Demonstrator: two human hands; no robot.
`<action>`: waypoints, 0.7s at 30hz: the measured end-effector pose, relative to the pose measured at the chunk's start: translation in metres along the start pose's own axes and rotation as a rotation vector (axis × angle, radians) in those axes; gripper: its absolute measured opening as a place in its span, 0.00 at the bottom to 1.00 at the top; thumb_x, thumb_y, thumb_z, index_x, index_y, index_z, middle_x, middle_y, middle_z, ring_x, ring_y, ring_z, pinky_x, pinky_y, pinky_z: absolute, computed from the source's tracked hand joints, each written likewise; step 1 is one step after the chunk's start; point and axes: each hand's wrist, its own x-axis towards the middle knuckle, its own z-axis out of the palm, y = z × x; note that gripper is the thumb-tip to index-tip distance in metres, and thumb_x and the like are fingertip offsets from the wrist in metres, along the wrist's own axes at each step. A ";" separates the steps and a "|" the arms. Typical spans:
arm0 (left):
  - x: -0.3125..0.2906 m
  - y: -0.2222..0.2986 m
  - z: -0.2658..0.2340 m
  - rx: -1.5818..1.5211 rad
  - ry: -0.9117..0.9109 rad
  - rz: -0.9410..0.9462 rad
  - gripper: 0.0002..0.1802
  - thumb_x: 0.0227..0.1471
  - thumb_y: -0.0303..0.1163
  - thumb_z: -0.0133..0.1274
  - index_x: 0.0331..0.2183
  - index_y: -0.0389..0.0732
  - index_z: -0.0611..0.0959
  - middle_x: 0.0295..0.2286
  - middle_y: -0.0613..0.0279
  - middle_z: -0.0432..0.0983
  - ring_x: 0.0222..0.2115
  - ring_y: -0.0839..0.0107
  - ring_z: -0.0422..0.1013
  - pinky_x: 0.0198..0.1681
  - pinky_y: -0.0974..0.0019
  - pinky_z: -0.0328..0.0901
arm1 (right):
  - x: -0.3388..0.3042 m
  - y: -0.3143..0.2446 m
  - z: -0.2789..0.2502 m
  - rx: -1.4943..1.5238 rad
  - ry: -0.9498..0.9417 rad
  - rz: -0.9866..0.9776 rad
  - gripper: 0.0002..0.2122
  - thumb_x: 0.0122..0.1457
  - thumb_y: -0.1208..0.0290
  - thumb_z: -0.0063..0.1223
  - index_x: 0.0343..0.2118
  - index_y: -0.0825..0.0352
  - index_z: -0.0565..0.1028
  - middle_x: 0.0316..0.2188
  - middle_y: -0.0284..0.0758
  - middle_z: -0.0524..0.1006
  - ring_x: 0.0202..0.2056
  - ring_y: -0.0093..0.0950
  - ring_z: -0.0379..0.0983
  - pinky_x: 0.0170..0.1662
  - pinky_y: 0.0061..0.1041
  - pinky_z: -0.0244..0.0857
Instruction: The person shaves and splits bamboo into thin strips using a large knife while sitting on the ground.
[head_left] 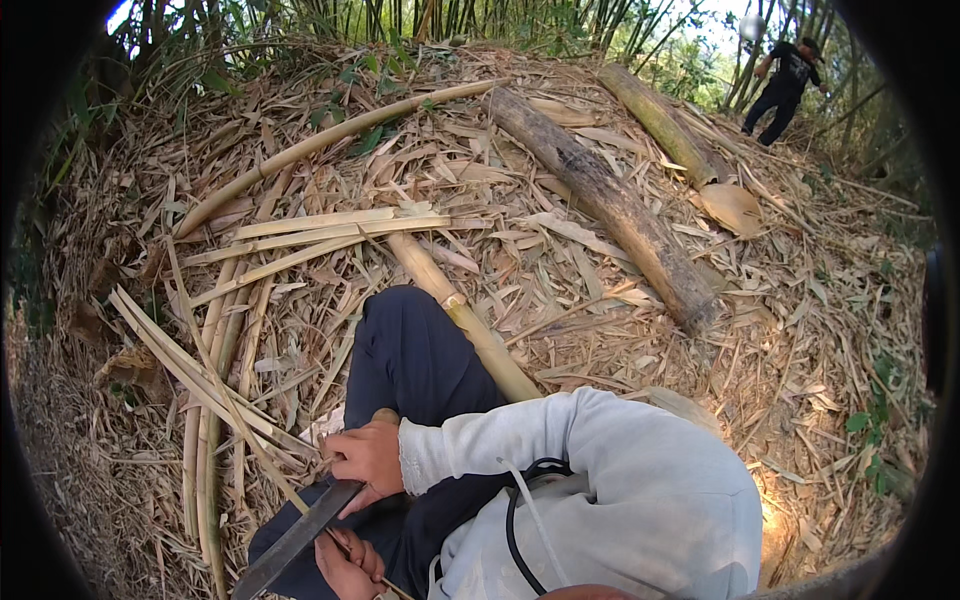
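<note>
The long, narrow, pale-tan bamboo strip slants over the lap, its far end on a stack of split, pale-yellow bamboo lengths. The left hand pinches its near portion between curled fingers; the right hand is closed around the handle of a broad, dark-grey steel knife. The blade crosses above the strip — hiding a short section of it.

Beyond the bent knee in dark-blue trousers lies a smooth, yellowish bamboo pole, its near end partly covered by the grey sleeve. Farther out: a weathered, brown cylindrical log and a thick, greenish bamboo log.

The surface is sloping ground under dry, tan leaf litter — bamboo stems and a person in dark clothing stand behind.
</note>
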 end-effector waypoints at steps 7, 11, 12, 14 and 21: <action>0.029 -0.019 -0.037 -0.009 -0.082 -0.155 0.31 0.60 0.64 0.35 0.20 0.47 0.64 0.09 0.70 0.49 0.05 0.77 0.41 0.05 0.68 0.41 | 0.002 -0.002 0.008 -0.229 0.254 -0.091 0.17 0.31 0.61 0.66 0.25 0.65 0.78 0.51 0.47 0.66 0.62 0.54 0.51 0.60 0.63 0.45; 0.037 -0.026 -0.037 0.109 -0.144 -0.176 0.38 0.53 0.74 0.32 0.17 0.47 0.63 0.08 0.71 0.48 0.05 0.75 0.41 0.06 0.69 0.43 | -0.001 0.013 0.001 -0.218 -0.096 -0.112 0.18 0.36 0.57 0.65 0.28 0.62 0.75 0.36 0.35 0.75 0.46 0.40 0.71 0.59 0.47 0.55; 0.038 -0.030 -0.033 0.143 -0.117 -0.154 0.38 0.53 0.74 0.32 0.17 0.47 0.63 0.08 0.70 0.48 0.05 0.75 0.41 0.06 0.69 0.43 | -0.005 0.012 -0.002 -0.257 -0.056 -0.179 0.19 0.38 0.56 0.65 0.30 0.62 0.74 0.31 0.31 0.75 0.37 0.35 0.74 0.49 0.39 0.66; 0.027 -0.027 -0.009 0.173 -0.033 -0.103 0.38 0.54 0.73 0.32 0.18 0.47 0.65 0.09 0.71 0.49 0.05 0.76 0.42 0.06 0.69 0.43 | -0.015 0.017 0.014 -0.146 -0.064 -0.167 0.19 0.40 0.54 0.63 0.29 0.64 0.73 0.26 0.35 0.75 0.33 0.41 0.76 0.38 0.41 0.68; 0.024 -0.015 -0.003 0.038 0.161 -0.260 0.31 0.60 0.64 0.36 0.22 0.46 0.70 0.10 0.72 0.49 0.05 0.78 0.43 0.07 0.71 0.40 | -0.016 -0.018 -0.023 0.084 -0.201 0.095 0.27 0.55 0.43 0.54 0.23 0.70 0.72 0.24 0.43 0.75 0.28 0.45 0.74 0.30 0.39 0.68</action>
